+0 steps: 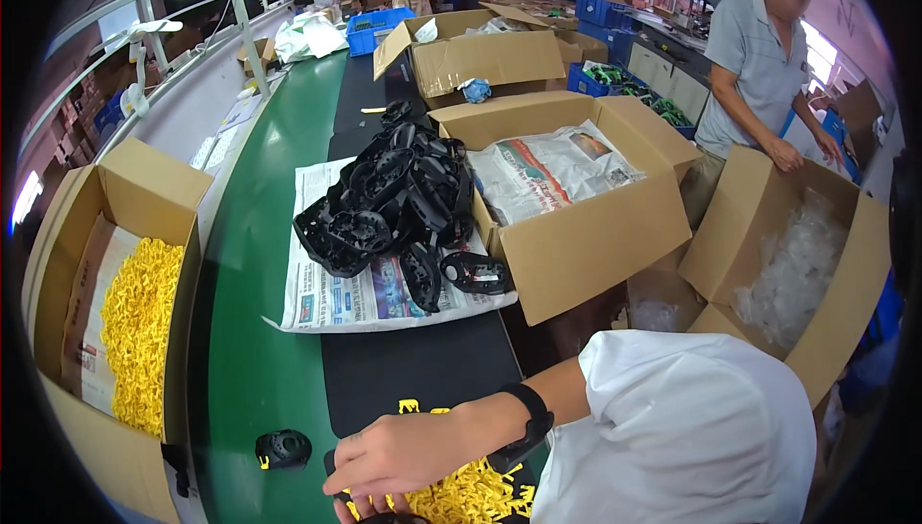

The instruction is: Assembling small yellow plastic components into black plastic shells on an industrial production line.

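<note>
My right hand [408, 452] reaches in from the right over a pile of small yellow plastic pieces [471, 497] on a black mat [413, 365]. It wears a black wristband and a white sleeve. Its fingers curl down at the lower edge of the picture onto a dark part [392, 519] that is mostly cut off, so I cannot tell whether they grip it. One round black plastic part [283, 449] lies alone on the green belt [250, 332], left of the hand. My left hand is out of sight.
A heap of black plastic parts [394, 197] lies on newspaper [336, 298]. An open carton of yellow pieces [139, 332] stands at left, a newspaper-lined carton [576, 226] at right. Another person [759, 53] bends over a carton of clear bags [797, 265]. Blue crates and more cartons stand behind.
</note>
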{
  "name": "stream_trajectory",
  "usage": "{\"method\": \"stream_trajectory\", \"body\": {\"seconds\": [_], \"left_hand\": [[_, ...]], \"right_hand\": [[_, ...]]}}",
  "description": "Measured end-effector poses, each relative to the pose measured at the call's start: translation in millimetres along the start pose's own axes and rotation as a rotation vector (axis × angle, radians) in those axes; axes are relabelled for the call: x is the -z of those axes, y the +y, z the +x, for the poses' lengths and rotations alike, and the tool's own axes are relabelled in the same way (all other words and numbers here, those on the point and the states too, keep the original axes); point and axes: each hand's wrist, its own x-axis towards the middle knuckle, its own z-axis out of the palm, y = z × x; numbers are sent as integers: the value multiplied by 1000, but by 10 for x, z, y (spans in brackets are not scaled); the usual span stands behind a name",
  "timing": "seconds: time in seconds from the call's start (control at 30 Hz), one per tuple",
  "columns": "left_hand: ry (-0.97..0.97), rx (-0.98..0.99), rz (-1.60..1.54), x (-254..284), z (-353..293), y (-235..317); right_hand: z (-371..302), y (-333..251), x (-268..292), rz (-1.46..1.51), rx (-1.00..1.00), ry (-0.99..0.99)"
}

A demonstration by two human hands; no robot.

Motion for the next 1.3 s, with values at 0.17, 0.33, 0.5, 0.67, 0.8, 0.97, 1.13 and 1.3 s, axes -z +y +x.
{"method": "stream_trajectory", "body": {"seconds": [0.17, 0.33, 0.5, 0.67, 0.8, 0.97, 1.13, 1.3], "left_hand": [[119, -39, 32, -10, 55, -46], [246, -96, -38, 169, 25, -162], [29, -243, 208, -58, 48, -14], [-68, -209, 344, -318, 51, -85], [-113, -189, 401, -458, 37, -125], [-159, -176, 463, -604, -11, -174], [-188, -158, 514, -715, -44, -208], [-137, -160, 580, -705, -1, -121]], "right_hand": [[39, -136, 54, 225, 20, -16], [-14, -256, 91, 244, -142, -96], [-57, -163, -104, 131, -18, 12], [-229, -272, -191, 112, 175, 264], [-451, -168, -183, 94, 146, 149], [-676, -297, -23, -26, 247, 182], [-860, -346, 14, -53, 204, 242], [-820, -398, 96, -60, 241, 299]]}}
